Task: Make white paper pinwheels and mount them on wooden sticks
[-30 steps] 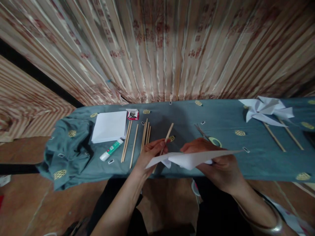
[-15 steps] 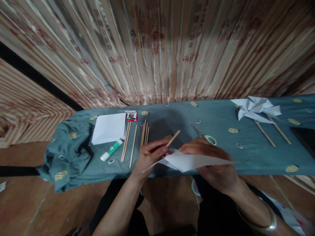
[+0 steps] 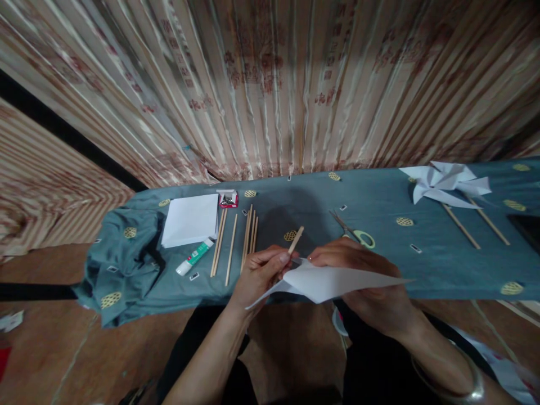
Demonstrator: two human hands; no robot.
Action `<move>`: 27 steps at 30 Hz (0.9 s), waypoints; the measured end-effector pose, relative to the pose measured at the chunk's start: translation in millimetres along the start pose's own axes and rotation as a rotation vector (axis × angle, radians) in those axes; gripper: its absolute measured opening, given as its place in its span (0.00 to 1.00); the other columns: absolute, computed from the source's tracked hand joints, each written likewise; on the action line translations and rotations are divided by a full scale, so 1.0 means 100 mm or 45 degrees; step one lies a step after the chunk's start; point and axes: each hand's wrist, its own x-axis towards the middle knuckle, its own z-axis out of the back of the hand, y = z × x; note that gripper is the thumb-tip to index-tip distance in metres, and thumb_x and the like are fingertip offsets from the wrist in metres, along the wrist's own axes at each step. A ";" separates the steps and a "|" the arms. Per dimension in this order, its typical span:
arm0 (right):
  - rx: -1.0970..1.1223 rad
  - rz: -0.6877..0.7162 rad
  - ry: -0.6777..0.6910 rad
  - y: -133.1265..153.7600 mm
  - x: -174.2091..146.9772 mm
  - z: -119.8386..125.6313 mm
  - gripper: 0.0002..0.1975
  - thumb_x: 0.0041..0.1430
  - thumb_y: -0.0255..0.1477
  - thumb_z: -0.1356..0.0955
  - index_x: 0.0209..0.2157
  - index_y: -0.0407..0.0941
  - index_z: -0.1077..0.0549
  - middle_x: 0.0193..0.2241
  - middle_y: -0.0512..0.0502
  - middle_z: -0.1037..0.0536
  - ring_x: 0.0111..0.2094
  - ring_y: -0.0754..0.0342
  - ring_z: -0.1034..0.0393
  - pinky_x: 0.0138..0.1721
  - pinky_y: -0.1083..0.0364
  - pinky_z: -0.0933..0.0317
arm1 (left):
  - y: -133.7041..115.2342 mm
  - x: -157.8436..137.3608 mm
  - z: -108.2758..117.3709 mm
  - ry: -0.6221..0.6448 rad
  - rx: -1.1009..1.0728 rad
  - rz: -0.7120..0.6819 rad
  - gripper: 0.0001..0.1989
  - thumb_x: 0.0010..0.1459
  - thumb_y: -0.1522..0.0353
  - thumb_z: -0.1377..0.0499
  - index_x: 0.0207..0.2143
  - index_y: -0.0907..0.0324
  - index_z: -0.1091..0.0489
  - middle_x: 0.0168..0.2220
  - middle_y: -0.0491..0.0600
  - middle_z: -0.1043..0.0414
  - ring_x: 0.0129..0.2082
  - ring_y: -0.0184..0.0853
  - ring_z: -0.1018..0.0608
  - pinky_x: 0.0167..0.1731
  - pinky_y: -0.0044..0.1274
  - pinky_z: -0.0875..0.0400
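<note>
My left hand point(image 3: 262, 275) pinches a wooden stick point(image 3: 296, 239) between thumb and fingers, its tip pointing up and away from me. A folded white paper pinwheel point(image 3: 324, 281) hangs between my two hands, over the table's near edge. Closed on the paper from behind is my right hand point(image 3: 367, 275); the sheet hides part of its fingers. The stick's lower end is hidden by my left hand and the paper. Scissors point(image 3: 360, 237) with pale green handles lie just beyond my right hand.
On the left of the cloth-covered table point(image 3: 295, 197) are a stack of white paper point(image 3: 192, 218), an opened box of pins point(image 3: 228, 198), a glue stick point(image 3: 194, 257) and several wooden sticks point(image 3: 231, 250). Two paper pinwheels point(image 3: 447, 183) on sticks lie at right. A curtain point(image 3: 270, 84) hangs behind.
The stick in my left hand has tilted a little more upright. Both hands keep hold of the pinwheel and stick; the whole view has shifted slightly.
</note>
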 end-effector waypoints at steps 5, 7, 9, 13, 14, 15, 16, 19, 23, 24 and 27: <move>-0.004 -0.015 0.008 0.02 -0.01 0.00 0.09 0.64 0.23 0.35 0.42 0.48 0.28 0.36 0.47 0.18 0.39 0.53 0.23 0.40 0.54 0.27 | 0.00 -0.01 -0.04 -0.065 -0.102 0.090 0.21 0.35 0.58 0.23 0.29 0.62 0.18 0.18 0.45 0.29 0.18 0.23 0.34 0.20 0.18 0.43; -0.011 -0.016 0.012 0.02 -0.02 0.00 0.09 0.63 0.22 0.35 0.42 0.48 0.28 0.36 0.47 0.18 0.39 0.53 0.23 0.40 0.54 0.27 | 0.00 -0.02 -0.06 -0.073 -0.104 0.106 0.20 0.35 0.58 0.23 0.29 0.62 0.18 0.19 0.46 0.28 0.19 0.24 0.33 0.21 0.19 0.42; -0.004 -0.029 0.019 0.02 -0.02 -0.01 0.10 0.63 0.21 0.35 0.42 0.48 0.28 0.36 0.48 0.18 0.39 0.53 0.23 0.40 0.54 0.28 | -0.01 -0.03 -0.07 -0.068 -0.097 0.103 0.19 0.35 0.59 0.23 0.28 0.62 0.19 0.22 0.47 0.26 0.21 0.26 0.30 0.23 0.19 0.38; 0.070 -0.076 0.008 0.01 -0.03 -0.01 0.09 0.63 0.23 0.35 0.42 0.49 0.27 0.36 0.48 0.18 0.38 0.52 0.23 0.41 0.53 0.28 | 0.00 -0.03 -0.07 -0.036 -0.053 0.058 0.16 0.37 0.60 0.24 0.28 0.60 0.19 0.25 0.47 0.25 0.24 0.27 0.29 0.27 0.21 0.36; 0.082 -0.082 0.006 0.01 -0.03 -0.01 0.08 0.63 0.24 0.35 0.41 0.49 0.27 0.36 0.48 0.18 0.38 0.52 0.23 0.41 0.52 0.28 | 0.01 -0.03 -0.06 -0.019 -0.022 0.041 0.16 0.39 0.60 0.25 0.29 0.60 0.18 0.26 0.47 0.25 0.24 0.27 0.29 0.27 0.21 0.37; 0.086 -0.086 0.005 0.01 -0.03 0.00 0.07 0.63 0.25 0.34 0.41 0.49 0.27 0.36 0.48 0.18 0.38 0.52 0.23 0.40 0.53 0.28 | 0.01 -0.03 -0.05 -0.001 0.013 0.016 0.15 0.40 0.60 0.25 0.30 0.59 0.18 0.26 0.47 0.25 0.24 0.27 0.30 0.27 0.21 0.37; 0.085 -0.086 0.004 0.01 -0.03 0.00 0.07 0.63 0.24 0.34 0.41 0.49 0.27 0.36 0.47 0.18 0.38 0.52 0.23 0.40 0.53 0.28 | 0.02 -0.03 -0.04 0.020 0.052 -0.013 0.15 0.41 0.60 0.26 0.30 0.59 0.17 0.27 0.47 0.25 0.25 0.28 0.30 0.27 0.21 0.38; 0.087 -0.074 -0.023 0.00 -0.03 0.02 0.09 0.62 0.24 0.34 0.42 0.49 0.27 0.36 0.47 0.18 0.38 0.51 0.23 0.40 0.52 0.28 | 0.04 -0.03 0.00 0.088 0.160 -0.099 0.14 0.45 0.59 0.28 0.33 0.57 0.17 0.29 0.49 0.26 0.29 0.30 0.30 0.29 0.22 0.40; 0.078 -0.091 -0.031 0.00 -0.05 0.05 0.10 0.62 0.25 0.34 0.43 0.51 0.26 0.36 0.47 0.17 0.38 0.49 0.22 0.39 0.49 0.28 | 0.07 -0.03 0.05 0.159 0.228 -0.157 0.12 0.49 0.59 0.30 0.34 0.55 0.16 0.30 0.51 0.26 0.32 0.33 0.29 0.32 0.23 0.38; 0.070 -0.098 -0.023 0.01 -0.06 0.06 0.10 0.63 0.26 0.34 0.44 0.52 0.26 0.36 0.47 0.17 0.38 0.48 0.22 0.39 0.49 0.27 | 0.07 -0.04 0.05 0.165 0.238 -0.165 0.12 0.49 0.59 0.30 0.34 0.55 0.16 0.31 0.51 0.25 0.32 0.33 0.28 0.33 0.23 0.37; 0.052 -0.076 -0.002 0.01 -0.07 0.07 0.10 0.63 0.29 0.33 0.46 0.52 0.26 0.37 0.47 0.17 0.39 0.48 0.22 0.39 0.49 0.28 | 0.06 -0.06 0.06 0.161 0.269 -0.172 0.10 0.49 0.60 0.29 0.33 0.55 0.16 0.29 0.51 0.26 0.31 0.33 0.29 0.32 0.23 0.37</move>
